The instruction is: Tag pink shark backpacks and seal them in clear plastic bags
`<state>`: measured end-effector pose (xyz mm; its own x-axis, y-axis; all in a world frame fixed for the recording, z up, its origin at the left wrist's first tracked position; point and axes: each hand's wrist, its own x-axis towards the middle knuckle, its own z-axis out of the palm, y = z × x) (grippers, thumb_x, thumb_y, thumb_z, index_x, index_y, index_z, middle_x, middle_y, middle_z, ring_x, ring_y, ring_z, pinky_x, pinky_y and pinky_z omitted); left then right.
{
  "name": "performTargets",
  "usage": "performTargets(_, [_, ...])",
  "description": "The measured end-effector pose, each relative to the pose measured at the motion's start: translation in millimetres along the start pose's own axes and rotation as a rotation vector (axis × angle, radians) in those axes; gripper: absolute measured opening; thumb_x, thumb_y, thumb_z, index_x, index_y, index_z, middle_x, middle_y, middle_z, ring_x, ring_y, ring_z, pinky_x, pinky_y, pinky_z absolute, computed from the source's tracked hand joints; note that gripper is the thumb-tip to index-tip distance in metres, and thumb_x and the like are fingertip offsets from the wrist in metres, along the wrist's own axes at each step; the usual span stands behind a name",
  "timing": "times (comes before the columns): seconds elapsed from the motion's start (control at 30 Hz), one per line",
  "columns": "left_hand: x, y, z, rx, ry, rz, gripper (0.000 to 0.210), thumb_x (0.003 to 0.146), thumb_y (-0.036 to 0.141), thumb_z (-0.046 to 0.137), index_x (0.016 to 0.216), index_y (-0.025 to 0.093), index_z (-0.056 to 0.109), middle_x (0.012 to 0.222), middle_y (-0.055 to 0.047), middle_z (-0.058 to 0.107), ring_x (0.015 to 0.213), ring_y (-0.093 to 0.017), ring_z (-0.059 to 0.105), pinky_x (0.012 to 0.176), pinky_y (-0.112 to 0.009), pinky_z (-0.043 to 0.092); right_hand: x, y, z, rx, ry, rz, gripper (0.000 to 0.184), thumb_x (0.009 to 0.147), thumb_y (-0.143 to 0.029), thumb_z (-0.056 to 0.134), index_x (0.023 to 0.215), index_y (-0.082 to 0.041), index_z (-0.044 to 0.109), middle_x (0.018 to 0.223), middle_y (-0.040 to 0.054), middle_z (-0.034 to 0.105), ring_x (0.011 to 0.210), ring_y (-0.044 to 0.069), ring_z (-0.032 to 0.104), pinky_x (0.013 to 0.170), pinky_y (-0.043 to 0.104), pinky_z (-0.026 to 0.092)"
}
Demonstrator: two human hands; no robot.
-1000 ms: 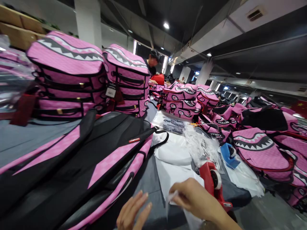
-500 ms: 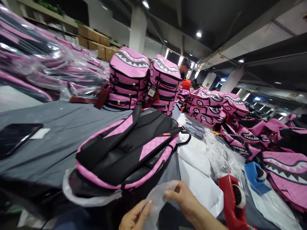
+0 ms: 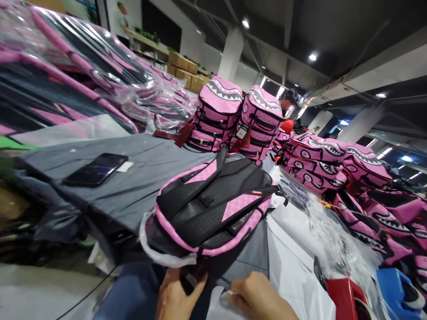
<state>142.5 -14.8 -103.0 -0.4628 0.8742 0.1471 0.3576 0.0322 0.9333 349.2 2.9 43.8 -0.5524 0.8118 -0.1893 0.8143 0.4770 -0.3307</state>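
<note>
A black and pink backpack (image 3: 213, 204) lies on the grey-covered table, straps up, with a white wrap (image 3: 151, 249) around its near end. My left hand (image 3: 176, 295) is just below that near end, thumb and fingers curved around something dark that I cannot make out. To its right, my right hand (image 3: 260, 295) is closed, pinching a thin white sheet (image 3: 216, 302) whose lower part runs out of view.
Stacked pink shark-mouth bags (image 3: 220, 106) stand behind. Plastic-wrapped bags (image 3: 100, 58) pile up at left, near a phone (image 3: 96, 170). At right are white sheets (image 3: 293, 258), a red tape dispenser (image 3: 345, 300) and a blue one (image 3: 396, 289). A person (image 3: 287, 103) is far back.
My hands have parted: the left has left the white sheet for the backpack's near end, while the right has closed and drawn lower with the sheet. The view has turned left.
</note>
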Motion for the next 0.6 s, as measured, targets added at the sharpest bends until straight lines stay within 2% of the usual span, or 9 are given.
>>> performTargets(0.07, [6.1,6.9,1.1,-0.024,-0.106,-0.027,0.038,0.072,0.061,0.067,0.086,0.026,0.071,0.087,-0.007,0.079,0.084,-0.032,0.074,0.081,-0.044,0.059,-0.8,6.4,-17.4,0.080,0.149,-0.002,0.033,0.099,-0.036,0.049,0.081,-0.022,0.073,0.059,0.0005,0.066,0.051,0.013,0.060,0.049,0.020,0.033])
performTargets(0.17, [8.1,14.2,-10.9,-0.042,-0.176,0.017,0.027,0.071,0.053,0.064,0.076,0.030,0.077,0.094,-0.007,0.081,0.101,-0.034,0.072,0.094,-0.045,0.054,-13.3,16.3,-53.7,0.183,0.381,0.005,0.043,0.106,-0.044,0.037,0.102,-0.021,0.073,0.068,0.0022,0.071,0.055,0.014,0.063,0.056,0.020,0.043])
performTargets(0.2, [8.2,16.6,-16.6,-0.064,-0.203,0.013,0.026,0.071,0.052,0.063,0.073,0.030,0.078,0.095,-0.007,0.081,0.103,-0.034,0.071,0.095,-0.044,0.053,-19.4,18.4,-63.2,0.184,0.401,0.003,0.044,0.107,-0.046,0.036,0.104,-0.022,0.073,0.069,0.0021,0.072,0.055,0.014,0.063,0.057,0.020,0.044])
performTargets(0.27, [9.5,22.7,-28.6,-0.181,-0.328,-0.047,0.031,0.070,0.055,0.062,0.064,0.028,0.075,0.086,-0.009,0.079,0.093,-0.033,0.072,0.086,-0.040,0.054,-30.9,20.2,-69.8,0.107,0.363,-0.014,0.043,0.107,-0.045,0.038,0.092,-0.024,0.073,0.062,-0.0001,0.069,0.048,0.013,0.060,0.052,0.020,0.041])
performTargets(0.33, [12.2,31.5,-39.7,-0.397,-0.522,-0.156,0.039,0.071,0.062,0.063,0.063,0.025,0.072,0.077,-0.009,0.077,0.078,-0.027,0.070,0.076,-0.035,0.054,-35.7,19.0,-56.5,-0.058,0.274,-0.083,0.041,0.104,-0.041,0.045,0.074,-0.026,0.071,0.048,-0.0022,0.062,0.039,0.013,0.052,0.044,0.024,0.033])
performTargets(0.4, [13.4,41.7,-48.5,-0.614,-0.656,-0.287,0.048,0.071,0.070,0.065,0.070,0.022,0.071,0.069,-0.006,0.073,0.067,-0.021,0.064,0.066,-0.029,0.051,-28.2,15.4,-28.8,-0.246,0.191,-0.204,0.037,0.095,-0.036,0.060,0.060,-0.027,0.067,0.042,-0.0021,0.057,0.034,0.014,0.046,0.041,0.029,0.026])
performTargets(0.5, [7.8,53.9,-55.5,-0.741,-0.695,-0.432,0.054,0.073,0.075,0.069,0.083,0.022,0.070,0.063,0.001,0.063,0.057,-0.014,0.053,0.056,-0.023,0.043,6.6,5.3,11.2,-0.382,0.197,-0.282,0.034,0.080,-0.026,0.073,0.048,-0.026,0.062,0.041,-0.0006,0.055,0.035,0.015,0.043,0.041,0.031,0.023])
performTargets(0.53, [4.0,55.6,-55.9,-0.722,-0.699,-0.416,0.053,0.074,0.074,0.070,0.083,0.022,0.069,0.063,0.003,0.060,0.056,-0.012,0.051,0.055,-0.022,0.042,21.6,0.5,18.6,-0.360,0.230,-0.272,0.034,0.079,-0.024,0.072,0.047,-0.025,0.061,0.042,-0.0006,0.055,0.037,0.014,0.043,0.041,0.030,0.024])
performTargets(0.6, [-4.8,54.4,-53.9,-0.609,-0.674,-0.282,0.046,0.079,0.068,0.070,0.080,0.022,0.067,0.063,0.003,0.059,0.058,-0.012,0.053,0.057,-0.021,0.043,49.5,-10.8,23.1,-0.195,0.282,-0.257,0.031,0.084,-0.024,0.064,0.053,-0.023,0.061,0.048,-0.0014,0.056,0.044,0.013,0.044,0.044,0.026,0.028])
